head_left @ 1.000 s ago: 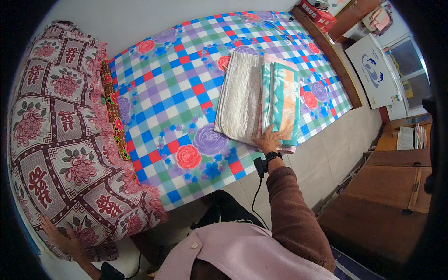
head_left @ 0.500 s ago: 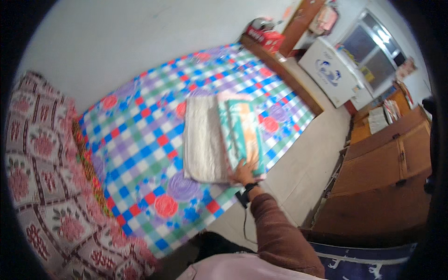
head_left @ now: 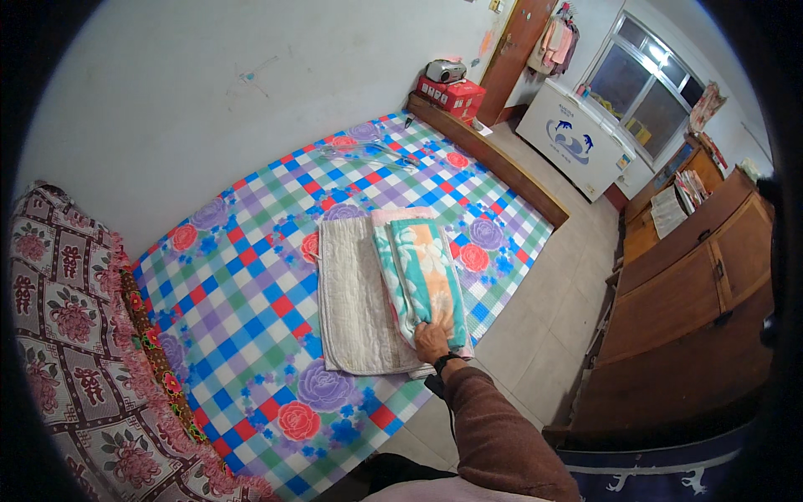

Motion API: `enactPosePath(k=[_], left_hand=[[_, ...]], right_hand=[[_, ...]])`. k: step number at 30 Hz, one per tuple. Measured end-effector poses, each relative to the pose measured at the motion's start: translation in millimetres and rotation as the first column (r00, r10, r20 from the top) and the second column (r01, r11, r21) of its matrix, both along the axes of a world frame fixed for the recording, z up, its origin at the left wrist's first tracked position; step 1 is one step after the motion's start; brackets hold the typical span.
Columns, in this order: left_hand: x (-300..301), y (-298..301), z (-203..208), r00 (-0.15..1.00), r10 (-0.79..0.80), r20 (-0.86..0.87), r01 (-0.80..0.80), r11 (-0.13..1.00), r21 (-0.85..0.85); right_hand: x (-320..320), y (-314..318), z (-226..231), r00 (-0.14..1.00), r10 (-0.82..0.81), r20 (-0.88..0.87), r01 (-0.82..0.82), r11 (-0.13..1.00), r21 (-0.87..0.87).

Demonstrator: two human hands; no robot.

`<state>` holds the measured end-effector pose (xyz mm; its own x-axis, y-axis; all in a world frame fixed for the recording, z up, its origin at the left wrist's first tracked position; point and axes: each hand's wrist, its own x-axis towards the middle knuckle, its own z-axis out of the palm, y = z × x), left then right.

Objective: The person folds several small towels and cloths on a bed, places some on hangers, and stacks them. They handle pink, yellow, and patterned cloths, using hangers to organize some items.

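Note:
My right hand (head_left: 432,342) reaches in from the lower right and lies at the near end of a folded towel (head_left: 433,276). The towel is teal, white and peach, and the fingers look curled onto its near left corner. Under and beside it lies a cream quilted pad (head_left: 354,301) with rounded corners; a pink layer (head_left: 401,215) shows at the towel's far end. All of these rest on a checked, flowered bed cover (head_left: 242,335). A dark band (head_left: 446,362) circles my right wrist. My left hand is out of view.
A wooden bed board (head_left: 502,167) edges the bed's far right. Beyond it sit a red box (head_left: 452,97) with a silver radio-like device (head_left: 446,71) and a white chest freezer (head_left: 577,142). Brown wooden cabinets (head_left: 677,335) stand at right; patterned fabric (head_left: 75,318) at left. Clear hangers (head_left: 368,152) lie on the bed.
The view has shifted, so the bed and towel appear lower in the picture. My right hand's fingers, stretched over the towel before, now look more curled at its near left corner.

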<state>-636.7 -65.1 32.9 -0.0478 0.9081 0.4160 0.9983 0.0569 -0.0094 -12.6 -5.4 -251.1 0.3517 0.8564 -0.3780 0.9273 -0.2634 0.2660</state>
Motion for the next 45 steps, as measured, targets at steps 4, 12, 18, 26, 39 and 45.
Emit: enactPosePath(k=[4,12,18,26,39,45], left_hand=[[46,19,-57,0.952,-0.150,0.269,0.223,0.938,-0.266],[177,66,-228,0.692,-0.189,0.697,0.683,0.486,-0.546],[306,114,-319,0.926,0.280,0.253,0.191,0.231,-0.954],[350,121,-331,0.938,0.336,-0.089,-0.128,0.096,-0.987],[347,123,-330,0.902,0.432,-0.012,-0.051,0.078,-0.996],[348,120,-332,0.884,0.467,0.013,-0.040,0.104,-0.994]], right_hand=[[2,5,-18,0.985,0.113,0.128,-0.114,0.994,-0.005],[24,5,-46,0.931,0.326,0.163,-0.354,0.913,0.202],[36,-2,-23,0.938,0.309,-0.156,-0.219,0.879,0.423],[162,5,102,0.616,-0.021,-0.787,0.563,0.711,0.421],[311,52,154,0.995,-0.047,0.086,-0.055,0.461,0.885],[212,-25,-8,0.774,-0.334,-0.539,0.498,0.846,0.191]])
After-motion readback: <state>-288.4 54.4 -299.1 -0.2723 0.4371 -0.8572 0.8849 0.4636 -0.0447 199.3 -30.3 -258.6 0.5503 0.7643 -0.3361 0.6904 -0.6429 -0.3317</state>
